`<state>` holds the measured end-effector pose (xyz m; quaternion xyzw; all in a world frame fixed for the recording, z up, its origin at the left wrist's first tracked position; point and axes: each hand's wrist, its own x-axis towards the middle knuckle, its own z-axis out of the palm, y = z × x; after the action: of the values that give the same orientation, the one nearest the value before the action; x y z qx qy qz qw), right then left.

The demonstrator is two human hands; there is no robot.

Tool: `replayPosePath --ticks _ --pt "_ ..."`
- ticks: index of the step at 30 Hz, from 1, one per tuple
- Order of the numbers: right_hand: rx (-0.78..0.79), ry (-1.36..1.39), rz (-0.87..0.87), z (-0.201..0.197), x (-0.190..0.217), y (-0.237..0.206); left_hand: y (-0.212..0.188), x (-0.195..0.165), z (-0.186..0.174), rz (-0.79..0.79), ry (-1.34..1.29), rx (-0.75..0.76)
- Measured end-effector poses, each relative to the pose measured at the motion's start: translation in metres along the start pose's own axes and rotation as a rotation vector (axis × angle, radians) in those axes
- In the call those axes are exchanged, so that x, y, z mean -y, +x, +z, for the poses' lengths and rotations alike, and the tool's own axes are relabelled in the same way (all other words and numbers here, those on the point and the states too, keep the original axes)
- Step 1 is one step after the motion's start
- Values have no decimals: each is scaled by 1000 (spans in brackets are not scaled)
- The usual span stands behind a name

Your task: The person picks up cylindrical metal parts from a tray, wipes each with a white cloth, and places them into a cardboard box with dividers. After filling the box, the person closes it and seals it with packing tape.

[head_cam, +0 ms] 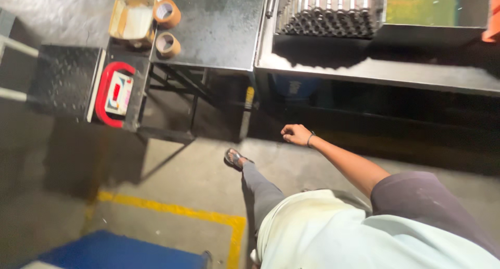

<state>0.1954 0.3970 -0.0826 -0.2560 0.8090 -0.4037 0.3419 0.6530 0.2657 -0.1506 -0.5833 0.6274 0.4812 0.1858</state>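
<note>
- Plainly mid-stride: right hand out in front, empty, near the dark front of the metal bench but not touching it.
- Fingers loosely curled inward, closed on nothing; thin band around the wrist.
- Arm stretched nearly straight from the dark sleeve at lower right, palm turned down, knuckles towards the bench.
- Left hand out of sight.
- Bench straight ahead, just beyond the hand, with a rack of metal cylinders on its top and a blue bin in the shadow underneath.
- Probably best done slowly: keep the hand clear of the bench's hard edge, watch the footing of the sandalled foot on the concrete, mind the dim light below.
- Off to the left, well apart: black table, two tape rolls, cardboard box, red-framed scale, yellow floor line.
</note>
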Motion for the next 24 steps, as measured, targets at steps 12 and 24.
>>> replayPosePath --ticks 12,24 --pt "-113 1198 189 -18 94 140 262 -320 -215 406 405 44" --pt "-851 -1 -307 -360 199 458 311 -608 -126 398 1022 255"
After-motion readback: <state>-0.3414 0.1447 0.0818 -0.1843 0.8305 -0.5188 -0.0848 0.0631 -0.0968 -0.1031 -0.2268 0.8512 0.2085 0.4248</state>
